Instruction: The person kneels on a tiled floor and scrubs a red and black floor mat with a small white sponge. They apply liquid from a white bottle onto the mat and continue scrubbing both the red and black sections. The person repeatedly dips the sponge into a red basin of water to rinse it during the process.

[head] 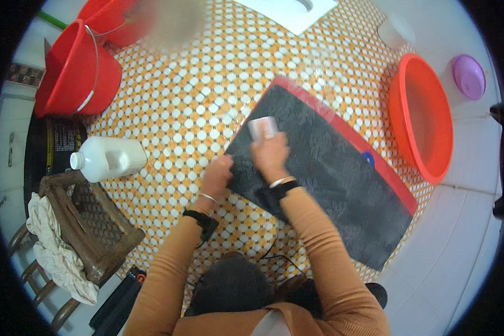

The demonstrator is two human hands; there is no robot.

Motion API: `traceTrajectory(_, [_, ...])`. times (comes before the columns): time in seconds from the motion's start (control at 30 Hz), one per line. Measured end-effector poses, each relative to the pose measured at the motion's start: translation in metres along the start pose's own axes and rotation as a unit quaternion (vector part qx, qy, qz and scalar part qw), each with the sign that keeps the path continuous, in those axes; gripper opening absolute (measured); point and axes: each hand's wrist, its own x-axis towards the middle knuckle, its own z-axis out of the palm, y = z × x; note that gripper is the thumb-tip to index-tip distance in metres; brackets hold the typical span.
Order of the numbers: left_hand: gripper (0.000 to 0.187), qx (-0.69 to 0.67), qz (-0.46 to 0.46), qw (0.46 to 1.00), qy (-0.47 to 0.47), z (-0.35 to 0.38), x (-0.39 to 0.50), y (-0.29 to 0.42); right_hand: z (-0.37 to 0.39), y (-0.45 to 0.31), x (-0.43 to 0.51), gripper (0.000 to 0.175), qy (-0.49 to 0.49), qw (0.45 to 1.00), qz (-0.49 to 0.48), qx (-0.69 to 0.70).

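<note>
A black mat (319,159) with a red border strip (340,126) lies aslant on the tiled floor before me. My right hand (271,154) is closed on a small white block (262,127), perhaps a scrubbing brush or sponge, pressed to the mat's upper left part. Motion blurs the block, and my fingers cover some of it. At the mat's left corner my left hand (217,174) grips the edge, the fingertips partly hidden. A small round blue mark (368,158) shows by the red strip.
Red buckets (109,75) stand at upper left, above a white plastic jug (113,158). A brown chair (88,227) carries a pale cloth (59,252). Rightward are a red basin (397,101) and a purple bowl (469,77). A white floor fixture (294,21) is at the top.
</note>
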Motion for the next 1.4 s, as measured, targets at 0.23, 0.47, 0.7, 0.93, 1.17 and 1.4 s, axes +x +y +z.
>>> traceTrajectory(0.23, [0.028,-0.262,-0.068,0.943,0.192,-0.066,0.047,-0.027,0.047,-0.056,-0.095,0.052,0.002,0.981,-0.182,0.064])
traceTrajectory(0.47, [0.075,0.111,0.234,0.952,-0.164,-0.035,0.043,0.019,-0.091,0.244,-0.207,0.073,0.043,0.93,0.324,-0.167])
traceTrajectory(0.7, [0.094,-0.158,0.123,0.957,-0.21,-0.042,0.052,-0.002,0.004,0.005,-0.078,0.053,0.005,0.954,0.202,0.219])
traceTrajectory(0.93, [0.087,-0.079,0.172,0.958,-0.214,-0.069,0.03,-0.005,-0.026,0.117,-0.082,0.037,0.071,0.997,0.028,0.026])
traceTrajectory(1.17, [0.08,-0.048,0.25,0.943,-0.215,-0.041,0.015,-0.023,-0.134,0.285,-0.159,0.078,0.129,0.851,0.507,-0.044])
traceTrajectory(1.4, [0.095,-0.548,-0.1,0.789,-0.258,-0.043,0.045,-0.051,0.022,-0.029,-0.122,0.051,-0.057,0.996,0.014,0.073])
